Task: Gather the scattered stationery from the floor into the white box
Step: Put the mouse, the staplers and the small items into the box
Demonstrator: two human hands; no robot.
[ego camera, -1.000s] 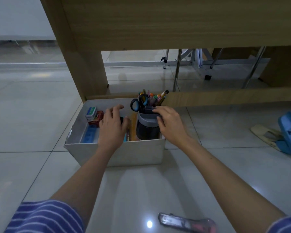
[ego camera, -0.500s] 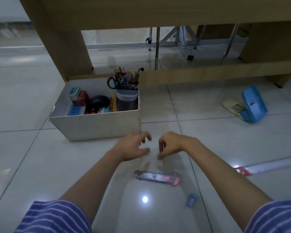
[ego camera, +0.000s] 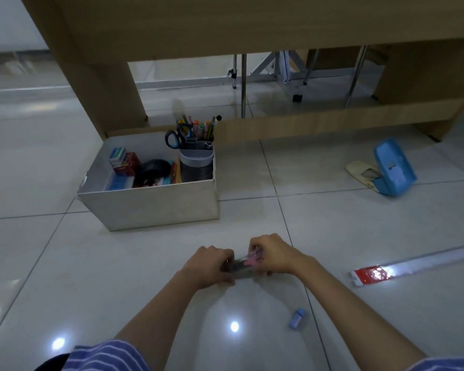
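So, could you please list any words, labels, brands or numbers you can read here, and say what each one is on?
None can be read.
Small boxes in the white box: printing too blurred.
Ruler on the floor: red end, markings lost in glare.
Blue hole punch: no legible mark.
Small blue eraser: too small to tell.
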